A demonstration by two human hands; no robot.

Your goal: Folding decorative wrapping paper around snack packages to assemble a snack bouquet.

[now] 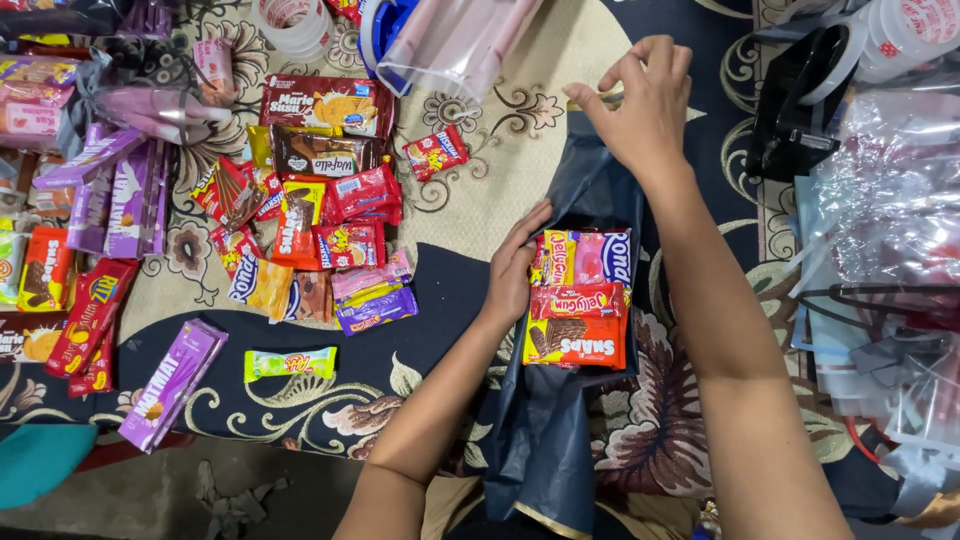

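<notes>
Where the patterned carpet (480, 190) lies strewn with snack packets (320, 215) at ten o'clock: dark blue sheet (545, 440) at centre, snack stack (578, 298) on it; left hand (512, 272) flat against stack's nine o'clock side, right hand (640, 100) pinching sheet's twelve o'clock edge.

You're looking down at a dark blue and cream floral carpet (480, 160) over bare grey floor (150, 495), evenly lit.

Looks like a home floor setup: patterned carpet (470, 190) covered in snack packets (320, 190), tape rolls (295, 25), and plastic bags (890, 200) for packing.
</notes>
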